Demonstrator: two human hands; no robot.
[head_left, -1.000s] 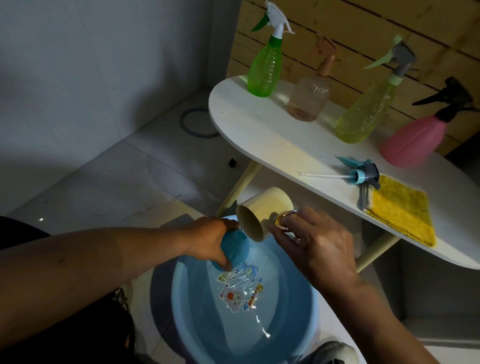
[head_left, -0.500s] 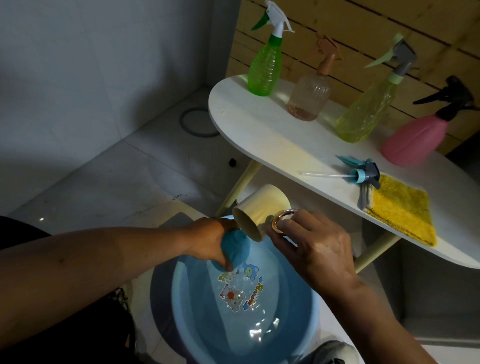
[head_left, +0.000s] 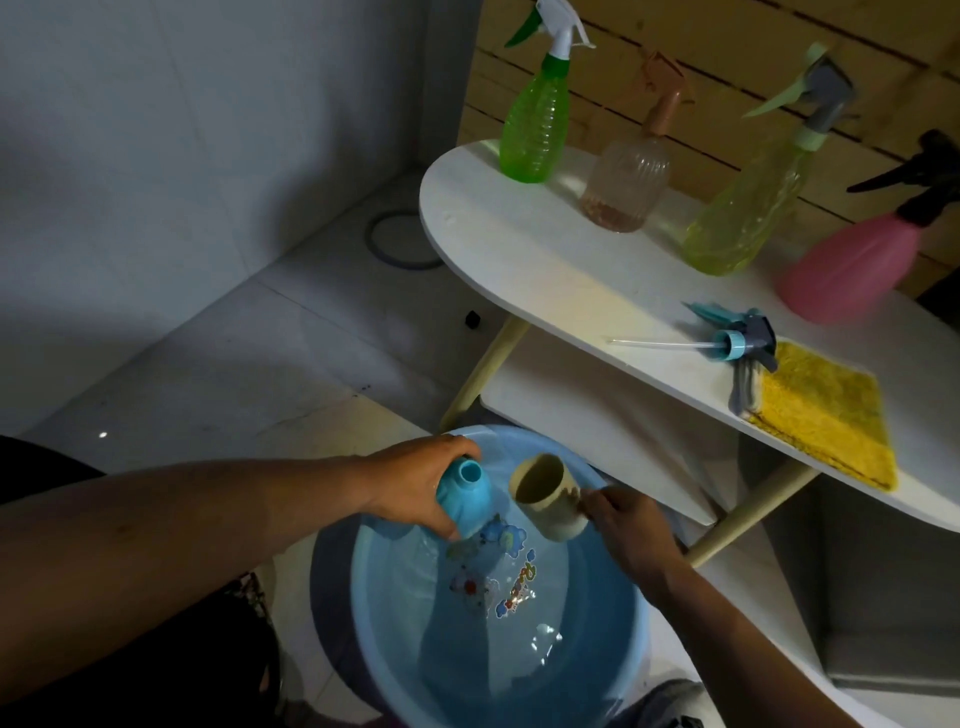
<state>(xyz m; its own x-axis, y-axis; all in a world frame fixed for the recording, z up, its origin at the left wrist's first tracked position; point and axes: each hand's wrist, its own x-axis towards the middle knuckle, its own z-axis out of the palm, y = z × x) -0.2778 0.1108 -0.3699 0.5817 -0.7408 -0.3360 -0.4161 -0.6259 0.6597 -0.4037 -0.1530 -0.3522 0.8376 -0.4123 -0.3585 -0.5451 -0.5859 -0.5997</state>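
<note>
The fingers of the left hand curl round a blue bottle, its open neck tilted up and the forearm lying level. The right hand pinches the handle of a beige cup, which is tilted just beside the bottle. Both hang over a water-filled basin below the bench.

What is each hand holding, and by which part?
Left hand grips the blue bottle round its body, below the open neck. Right hand holds the beige cup at its handle.
</note>
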